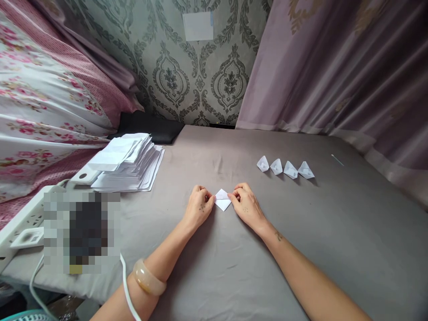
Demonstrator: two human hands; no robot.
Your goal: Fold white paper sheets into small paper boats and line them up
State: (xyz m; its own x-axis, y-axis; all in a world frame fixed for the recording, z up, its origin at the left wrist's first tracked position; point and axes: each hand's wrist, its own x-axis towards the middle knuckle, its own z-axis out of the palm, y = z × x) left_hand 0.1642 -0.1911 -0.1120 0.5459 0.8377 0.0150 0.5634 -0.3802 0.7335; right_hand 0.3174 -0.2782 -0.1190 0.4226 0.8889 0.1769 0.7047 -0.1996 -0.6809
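A small folded white paper [223, 203], diamond-shaped with a crease line across it, is held between my two hands just above or on the grey cloth. My left hand [200, 206] pinches its left corner between thumb and fingers. On the opposite corner, my right hand [246, 205] pinches in the same way. Several finished-looking folded paper boats [290, 170] stand in a row to the right, beyond my right hand.
A tall stack of white paper sheets [129, 165] lies at the left, in front of a black flat object [150, 127]. A white power strip [33, 218] and a blurred-out item [87, 232] are near the left edge. A white cable [125, 281] crosses my left forearm. A thin stick [337, 160] lies far right.
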